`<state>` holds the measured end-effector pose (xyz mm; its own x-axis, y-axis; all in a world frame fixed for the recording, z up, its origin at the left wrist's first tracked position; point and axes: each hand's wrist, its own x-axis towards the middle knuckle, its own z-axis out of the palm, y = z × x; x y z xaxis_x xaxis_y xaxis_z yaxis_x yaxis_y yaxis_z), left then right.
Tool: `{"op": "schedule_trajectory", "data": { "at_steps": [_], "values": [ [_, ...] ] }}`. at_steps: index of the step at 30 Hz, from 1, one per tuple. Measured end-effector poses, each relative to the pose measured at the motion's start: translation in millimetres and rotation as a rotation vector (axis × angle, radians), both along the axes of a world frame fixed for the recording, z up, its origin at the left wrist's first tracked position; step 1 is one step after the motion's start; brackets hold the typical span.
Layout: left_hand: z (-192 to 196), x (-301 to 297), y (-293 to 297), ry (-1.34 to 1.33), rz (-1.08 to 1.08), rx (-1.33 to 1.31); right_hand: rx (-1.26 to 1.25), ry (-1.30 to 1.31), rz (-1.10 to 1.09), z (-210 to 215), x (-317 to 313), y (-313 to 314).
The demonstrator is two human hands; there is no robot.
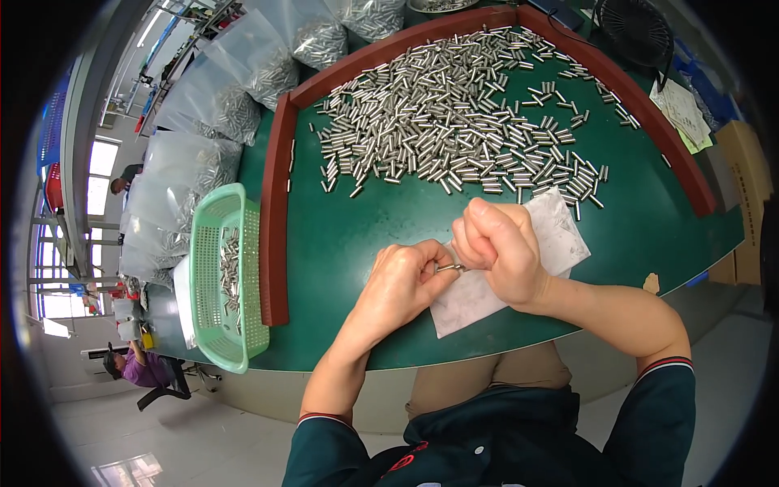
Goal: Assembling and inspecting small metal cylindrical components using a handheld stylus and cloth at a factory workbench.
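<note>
My left hand (396,286) pinches a small silvery metal cylinder (447,267) between thumb and fingers, above a smudged white sheet (561,235) on the green tabletop. Right beside it, my right hand (505,253) is closed in a fist, its curled fingers at the cylinder's right end. Whatever the right fingers grip is hidden. Beyond both hands spreads a large heap of similar short metal cylinders (438,114), lying in all directions, with some scattered loose around its right side.
A dark red frame (274,235) borders the work area. Left of it stands a light green basket (251,272) holding more cylinders. Clear bags of metal parts (235,114) line the far left. A black fan (633,32), a paper (680,114) and a cardboard box (748,174) are at right.
</note>
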<state>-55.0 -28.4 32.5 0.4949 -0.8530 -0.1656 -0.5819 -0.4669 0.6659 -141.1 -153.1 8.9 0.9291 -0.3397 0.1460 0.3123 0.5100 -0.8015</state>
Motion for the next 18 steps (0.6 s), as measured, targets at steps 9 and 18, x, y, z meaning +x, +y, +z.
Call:
{"op": "schedule_trajectory", "data": {
  "at_steps": [9, 18],
  "values": [
    [-23, 27, 12, 1.291, 0.084, -0.408, 0.098, 0.046, 0.013, 5, 2, 0],
    [-24, 31, 8, 1.409, 0.169, -0.526, 0.179, 0.041, 0.053, 1, 4, -4]
  ]
}}
